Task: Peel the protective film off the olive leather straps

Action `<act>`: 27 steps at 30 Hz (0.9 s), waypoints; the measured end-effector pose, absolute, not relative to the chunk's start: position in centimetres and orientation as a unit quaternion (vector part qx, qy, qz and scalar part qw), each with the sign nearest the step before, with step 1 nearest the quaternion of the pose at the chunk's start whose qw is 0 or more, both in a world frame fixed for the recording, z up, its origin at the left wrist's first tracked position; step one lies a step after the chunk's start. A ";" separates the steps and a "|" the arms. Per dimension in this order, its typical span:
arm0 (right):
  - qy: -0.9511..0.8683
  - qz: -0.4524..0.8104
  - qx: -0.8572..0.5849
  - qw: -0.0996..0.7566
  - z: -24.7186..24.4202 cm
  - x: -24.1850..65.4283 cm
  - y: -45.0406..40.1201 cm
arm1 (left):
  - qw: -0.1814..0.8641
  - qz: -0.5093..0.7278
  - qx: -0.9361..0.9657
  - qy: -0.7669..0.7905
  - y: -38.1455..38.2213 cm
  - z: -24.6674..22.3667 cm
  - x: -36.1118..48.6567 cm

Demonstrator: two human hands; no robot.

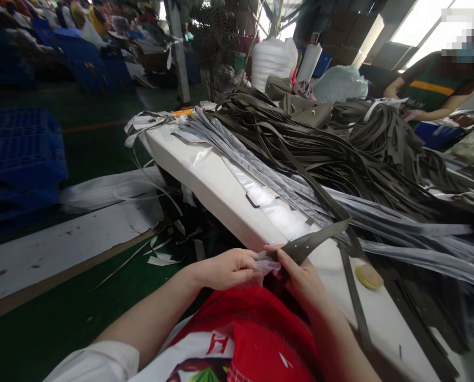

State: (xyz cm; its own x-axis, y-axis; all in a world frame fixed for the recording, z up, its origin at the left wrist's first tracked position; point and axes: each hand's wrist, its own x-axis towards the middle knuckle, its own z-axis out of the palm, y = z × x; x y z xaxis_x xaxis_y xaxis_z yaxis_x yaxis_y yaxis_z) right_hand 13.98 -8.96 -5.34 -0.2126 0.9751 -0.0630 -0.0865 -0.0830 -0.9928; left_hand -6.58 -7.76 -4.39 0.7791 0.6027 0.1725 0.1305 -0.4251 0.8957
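Observation:
Low in the head view, my left hand is closed on a crumpled piece of thin translucent plastic. Close beside it on the right, my right hand pinches the end of a dark olive strap with small holes. From my right hand the strap rises, bends and runs back to a large pile of similar straps on the white table. Long strips in clear plastic sleeves lie along the pile's near side. Both hands are just above the table's near edge, in front of a red apron.
A round yellow object sits on the table at the right. White foam rolls stand behind the pile. Another person works at the back right. Blue pallets are at the left, and scraps lie below the table.

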 end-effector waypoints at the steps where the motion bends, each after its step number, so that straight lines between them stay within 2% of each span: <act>1: -0.522 0.590 -0.435 0.436 -5.5 13.4 -9.0 | 0.491 0.247 0.803 0.231 -7.7 -4.4 -6.5; 4: -0.531 0.607 -0.428 0.407 -5.9 12.2 -9.1 | 0.498 0.271 0.785 0.250 -7.7 -4.4 -6.3; 8: -0.477 0.607 -0.465 0.434 -5.1 14.2 -8.7 | 0.488 0.298 0.768 0.287 -7.5 -4.5 -6.8; 10: -0.442 0.569 -0.491 0.489 -3.8 16.3 -8.5 | 0.485 0.293 0.761 0.316 -7.3 -4.8 -7.2; 12: -0.415 0.501 -0.487 0.582 -1.9 18.3 -8.5 | 0.497 0.285 0.753 0.324 -7.0 -5.2 -7.4; 14: -0.399 0.436 -0.433 0.680 0.2 19.6 -8.7 | 0.527 0.273 0.741 0.314 -6.9 -5.6 -7.3; 16: -0.400 0.414 -0.365 0.732 2.1 20.1 -8.8 | 0.564 0.257 0.723 0.306 -6.9 -6.0 -7.0; 21: -0.404 0.433 -0.309 0.744 4.6 19.4 -8.9 | 0.644 0.241 0.663 0.296 -7.2 -6.5 -6.4; 27: -0.441 0.427 -0.300 0.730 4.4 18.4 -8.6 | 0.669 0.218 0.642 0.304 -7.3 -7.0 -6.6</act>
State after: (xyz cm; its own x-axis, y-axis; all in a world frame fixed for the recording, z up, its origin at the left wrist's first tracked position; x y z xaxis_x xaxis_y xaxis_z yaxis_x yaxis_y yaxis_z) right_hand 18.42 -8.57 4.44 0.2447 0.8886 0.3880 -0.3593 0.4548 -0.8149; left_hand -6.56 -7.32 -6.95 0.7201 0.6822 -0.1267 0.0977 0.0811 0.9919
